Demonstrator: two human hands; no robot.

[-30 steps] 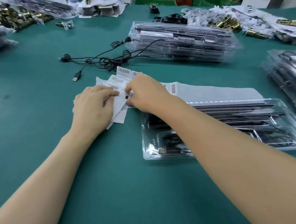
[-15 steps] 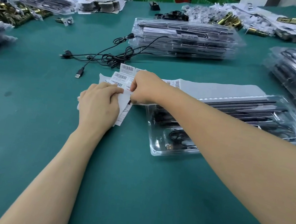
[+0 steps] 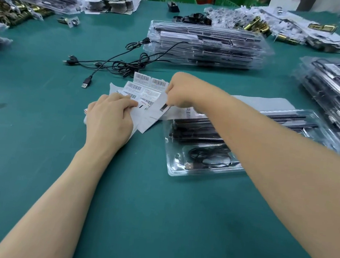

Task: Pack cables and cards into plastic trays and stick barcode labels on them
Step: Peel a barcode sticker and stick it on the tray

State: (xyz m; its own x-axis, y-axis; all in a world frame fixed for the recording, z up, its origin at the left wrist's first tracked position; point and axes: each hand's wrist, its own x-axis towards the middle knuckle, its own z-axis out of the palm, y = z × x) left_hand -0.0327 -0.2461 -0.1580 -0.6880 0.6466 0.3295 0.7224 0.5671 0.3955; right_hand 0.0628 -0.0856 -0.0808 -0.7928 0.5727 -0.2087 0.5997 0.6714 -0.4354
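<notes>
White sheets of barcode labels (image 3: pixel 146 85) lie on the green table in front of me. My left hand (image 3: pixel 110 119) presses flat on the near sheet and holds it down. My right hand (image 3: pixel 181 90) pinches one barcode label (image 3: pixel 162 104) that curls up off the sheet. Just right of the sheets lies a clear plastic tray (image 3: pixel 181 171) with a black cable and dark cards inside; my right forearm crosses over it.
Loose black USB cables (image 3: pixel 117 61) lie behind the sheets. A stack of filled trays (image 3: pixel 206 45) stands at the back centre, another stack (image 3: pixel 334 92) at the right. Piles of bagged parts and brass pieces (image 3: pixel 14 12) line the far edge.
My right hand has lifted and pulled to the right, peeling a label away from the sheet. My left hand stays pressed on the sheet.
</notes>
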